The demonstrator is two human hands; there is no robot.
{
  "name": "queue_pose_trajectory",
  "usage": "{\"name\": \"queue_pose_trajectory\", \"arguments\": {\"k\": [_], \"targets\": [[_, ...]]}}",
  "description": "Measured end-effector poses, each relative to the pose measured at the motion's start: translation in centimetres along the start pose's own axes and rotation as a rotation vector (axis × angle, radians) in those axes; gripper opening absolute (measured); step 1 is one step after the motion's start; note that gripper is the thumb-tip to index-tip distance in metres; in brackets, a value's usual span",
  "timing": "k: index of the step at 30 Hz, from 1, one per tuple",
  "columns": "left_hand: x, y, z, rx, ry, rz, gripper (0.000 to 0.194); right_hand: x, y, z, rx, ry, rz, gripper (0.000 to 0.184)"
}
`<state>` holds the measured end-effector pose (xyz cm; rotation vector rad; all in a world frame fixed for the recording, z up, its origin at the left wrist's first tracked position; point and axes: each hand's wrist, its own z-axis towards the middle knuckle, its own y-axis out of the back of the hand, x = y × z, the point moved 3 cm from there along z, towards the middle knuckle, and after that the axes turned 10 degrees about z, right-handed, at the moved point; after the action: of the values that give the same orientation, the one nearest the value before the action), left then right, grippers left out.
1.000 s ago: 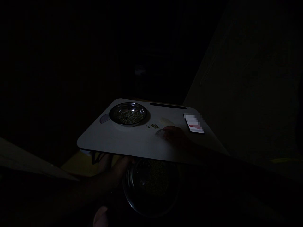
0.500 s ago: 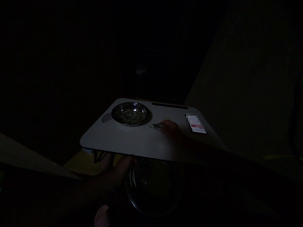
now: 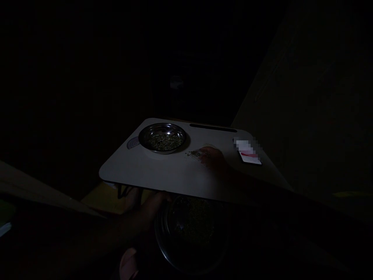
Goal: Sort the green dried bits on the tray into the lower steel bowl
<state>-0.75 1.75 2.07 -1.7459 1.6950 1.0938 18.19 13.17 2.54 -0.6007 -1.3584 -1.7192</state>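
The scene is very dark. On the white table (image 3: 140, 167), my right hand (image 3: 214, 157) rests with its fingers pointing left, their tips at a small scatter of greenish bits (image 3: 194, 154). Those fingers look loosely stretched, though shadow covers part of them. Left of the scatter stands a shiny steel bowl (image 3: 163, 151) holding more such pieces (image 3: 164, 142). Below the table's near edge, my left hand (image 3: 157, 200) grips the rim of a larger steel bowl (image 3: 166, 252). Fine green matter (image 3: 199, 221) lies inside that bowl, dimly seen.
A phone (image 3: 249, 153) with a lit screen lies at the table's right side. A dark slot (image 3: 212, 128) runs along the far edge. Black table legs (image 3: 121, 191) show under the left side. A wall (image 3: 305, 116) rises at the right.
The view has shifted slightly, so the table and its things sit a little further right. My right hand stays by the scatter of bits, and my left hand stays at the large bowl.
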Motion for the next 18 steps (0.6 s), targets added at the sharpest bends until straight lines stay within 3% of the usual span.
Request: {"name": "queue_pose_trajectory", "arguments": {"k": [4,9,15,18], "targets": [[0.5,-0.1,0.7,0.066,-0.033,0.002,0.017,-0.1,-0.1,0.0,-0.032,0.032,-0.051,0.022],[0.5,0.2,0.8,0.052,-0.058,0.053,0.015,-0.5,-0.6,0.5,-0.07,0.057,-0.039,0.023],[0.9,-0.1,1.5,0.167,-0.059,0.056,0.013,-1.0,-0.9,1.3,-0.052,0.067,-0.023,0.024],[1.2,-0.1,1.7,0.153,-0.045,0.055,0.014,-1.1,-1.0,1.5,-0.013,0.064,-0.003,0.024]]}}
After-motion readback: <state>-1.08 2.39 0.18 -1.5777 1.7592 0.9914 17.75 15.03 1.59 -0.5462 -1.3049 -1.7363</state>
